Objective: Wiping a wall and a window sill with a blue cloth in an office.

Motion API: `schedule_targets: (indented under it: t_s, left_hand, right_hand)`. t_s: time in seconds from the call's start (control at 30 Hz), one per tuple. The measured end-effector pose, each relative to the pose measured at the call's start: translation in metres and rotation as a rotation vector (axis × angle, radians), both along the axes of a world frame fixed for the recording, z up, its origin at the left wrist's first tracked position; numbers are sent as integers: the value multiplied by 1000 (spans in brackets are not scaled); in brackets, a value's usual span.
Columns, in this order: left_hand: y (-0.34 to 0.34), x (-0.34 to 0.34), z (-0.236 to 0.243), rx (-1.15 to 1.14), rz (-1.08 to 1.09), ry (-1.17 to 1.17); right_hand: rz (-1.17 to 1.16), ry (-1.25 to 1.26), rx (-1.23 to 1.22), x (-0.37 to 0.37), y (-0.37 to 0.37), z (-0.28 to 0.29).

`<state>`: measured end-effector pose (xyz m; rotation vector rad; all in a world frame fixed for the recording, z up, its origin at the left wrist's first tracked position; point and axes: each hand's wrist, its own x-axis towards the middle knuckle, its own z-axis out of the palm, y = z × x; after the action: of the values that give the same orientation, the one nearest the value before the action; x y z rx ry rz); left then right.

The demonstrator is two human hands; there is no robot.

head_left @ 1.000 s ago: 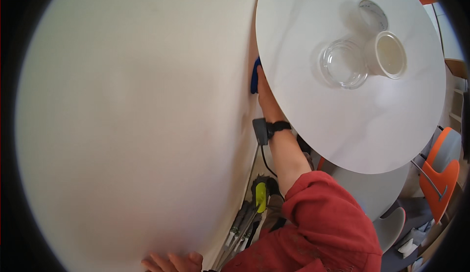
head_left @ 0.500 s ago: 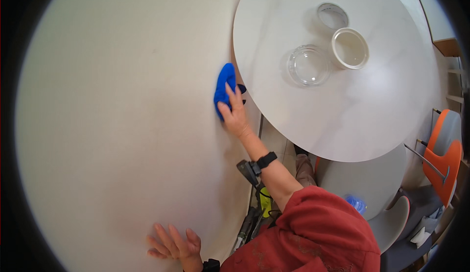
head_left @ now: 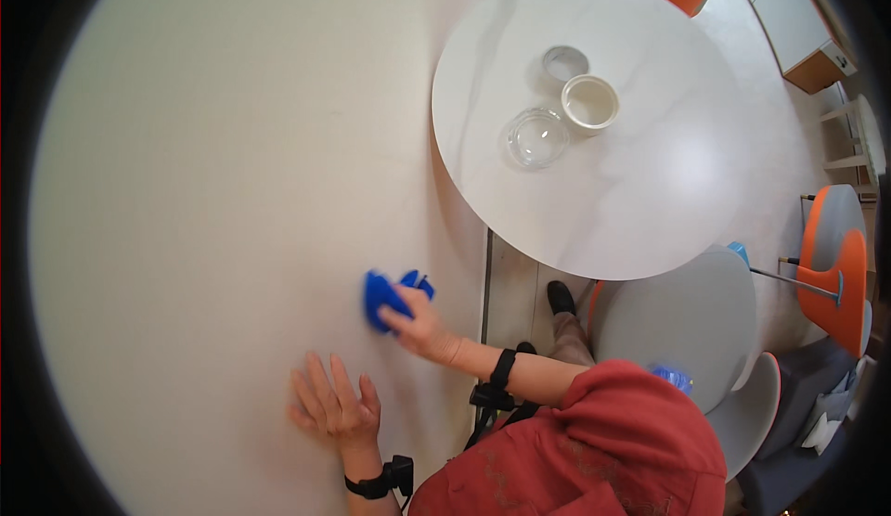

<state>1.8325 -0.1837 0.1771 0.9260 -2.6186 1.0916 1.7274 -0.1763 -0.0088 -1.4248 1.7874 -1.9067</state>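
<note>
A bunched blue cloth (head_left: 382, 301) presses against the broad pale wall (head_left: 232, 191). My right hand (head_left: 425, 328) is closed on it, with part of the cloth sticking out beyond the fingers; the edges are slightly blurred. Lower and to the left, my left hand (head_left: 342, 409) has its fingers spread and holds nothing. It is at the wall, palm side hidden, and I cannot tell whether it touches. Both wrists carry black straps with small devices.
Beside the wall stands a round white table (head_left: 650, 210). On it are a clear glass dish (head_left: 538, 138), a cream bowl (head_left: 591, 106) and a shallow round greyish item (head_left: 565, 63). A grey chair (head_left: 673, 326) and an orange-grey chair (head_left: 831, 256) stand to the right.
My right hand has moved down and left along the wall with the blue cloth, nearer my left hand. My left hand has risen. The view has shifted, showing more floor.
</note>
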Motion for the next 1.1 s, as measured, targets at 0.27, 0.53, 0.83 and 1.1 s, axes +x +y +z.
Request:
schedule_targets:
  t_s: [0.27, 0.53, 0.83, 1.1]
  left_hand:
    - [5, 2, -4, 92, -77, 195]
    - [1, -3, -1, 316, -323, 430]
    - [52, -15, 12, 1303, -503, 538]
    - [68, -6, 5, 2155, -102, 539]
  right_hand:
    - [320, -940, 319, -51, 61, -8]
    - [703, -1615, -199, -74, 131, 78]
    - [498, -1251, -54, -25, 187, 140]
    - [117, -166, 368, -29, 226, 187]
